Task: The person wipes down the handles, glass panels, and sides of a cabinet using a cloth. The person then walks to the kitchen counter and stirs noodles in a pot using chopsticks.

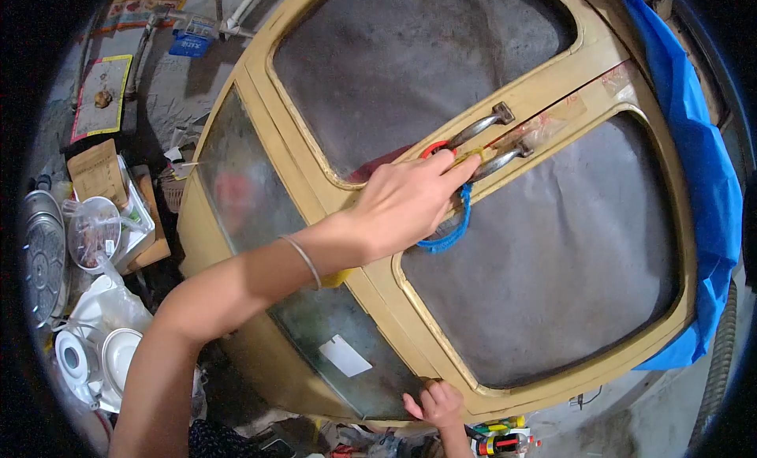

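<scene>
The left hand (418, 186) curls over the handles (477, 127), by a blue cord (457, 234); whether it's pinching anything, I can't tell.

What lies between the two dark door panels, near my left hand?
In the head view, yellow frame strips with two metal handles lie between the upper panel and the lower panel; your left hand covers part of that stretch.
</scene>
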The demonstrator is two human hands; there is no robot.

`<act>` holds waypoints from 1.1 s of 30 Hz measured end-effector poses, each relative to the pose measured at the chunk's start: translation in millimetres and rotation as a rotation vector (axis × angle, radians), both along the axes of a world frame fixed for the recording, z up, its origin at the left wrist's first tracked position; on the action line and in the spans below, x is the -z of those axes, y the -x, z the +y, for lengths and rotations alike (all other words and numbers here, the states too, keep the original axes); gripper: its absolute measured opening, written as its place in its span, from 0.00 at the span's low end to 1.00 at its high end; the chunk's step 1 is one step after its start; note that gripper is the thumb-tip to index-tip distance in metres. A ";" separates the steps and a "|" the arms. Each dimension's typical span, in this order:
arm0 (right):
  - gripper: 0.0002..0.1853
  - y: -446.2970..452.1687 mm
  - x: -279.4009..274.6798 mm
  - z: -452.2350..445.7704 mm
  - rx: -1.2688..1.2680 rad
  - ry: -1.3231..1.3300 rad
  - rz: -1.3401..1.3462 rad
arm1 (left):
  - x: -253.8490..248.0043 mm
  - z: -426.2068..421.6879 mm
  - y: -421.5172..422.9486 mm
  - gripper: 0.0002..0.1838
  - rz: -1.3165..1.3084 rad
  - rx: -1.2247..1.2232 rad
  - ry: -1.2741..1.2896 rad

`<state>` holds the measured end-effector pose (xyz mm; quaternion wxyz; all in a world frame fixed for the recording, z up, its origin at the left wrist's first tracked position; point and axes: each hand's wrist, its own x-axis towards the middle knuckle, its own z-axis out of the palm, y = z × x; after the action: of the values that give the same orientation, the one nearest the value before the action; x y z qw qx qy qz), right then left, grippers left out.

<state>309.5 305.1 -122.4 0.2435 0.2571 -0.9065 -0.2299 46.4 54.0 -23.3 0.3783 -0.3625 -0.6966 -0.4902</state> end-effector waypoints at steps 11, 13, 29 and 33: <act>0.22 0.5 -0.1 0.7 0.015 -0.005 0.020 | 54.5 -5.8 1.4 0.27 -0.007 0.288 -0.187; 0.23 1.3 1.4 2.3 0.018 -0.005 0.027 | 47.9 -8.2 -0.6 0.26 -0.056 0.362 -0.233; 0.20 2.2 6.5 1.8 0.023 0.025 0.026 | 45.8 5.4 6.5 0.20 0.124 0.076 -0.215; 0.22 1.2 6.2 2.9 0.037 -0.005 0.037 | 43.8 8.6 3.6 0.22 0.131 0.035 -0.215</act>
<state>308.3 308.0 -128.5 0.2554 0.2366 -0.9058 -0.2415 42.8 62.6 -67.0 0.4511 -0.3631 -0.6075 -0.5437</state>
